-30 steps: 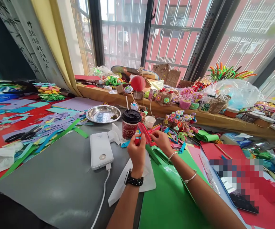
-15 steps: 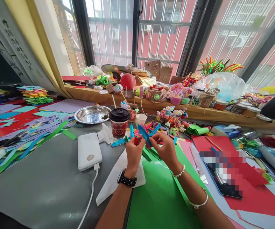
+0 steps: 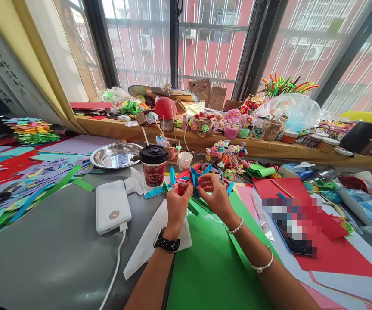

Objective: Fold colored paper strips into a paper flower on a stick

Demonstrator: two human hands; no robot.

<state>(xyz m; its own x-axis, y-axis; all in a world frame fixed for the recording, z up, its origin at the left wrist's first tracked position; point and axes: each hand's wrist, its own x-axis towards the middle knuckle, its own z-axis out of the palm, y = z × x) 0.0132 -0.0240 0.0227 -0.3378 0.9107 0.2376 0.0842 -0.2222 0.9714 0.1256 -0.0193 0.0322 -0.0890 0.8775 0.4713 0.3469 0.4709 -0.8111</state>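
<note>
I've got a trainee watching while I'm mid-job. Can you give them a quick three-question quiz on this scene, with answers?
1. True or false: the white cable is plugged into the power bank.
2. Which thing is just left of the lidded coffee cup?
a) a smartphone
b) a round metal dish
c) a clear plastic bag
3. The left hand and right hand are both at the folded blue paper. Which wrist wears the black watch?

Key: 1 true; 2 b; 3 left.
</note>
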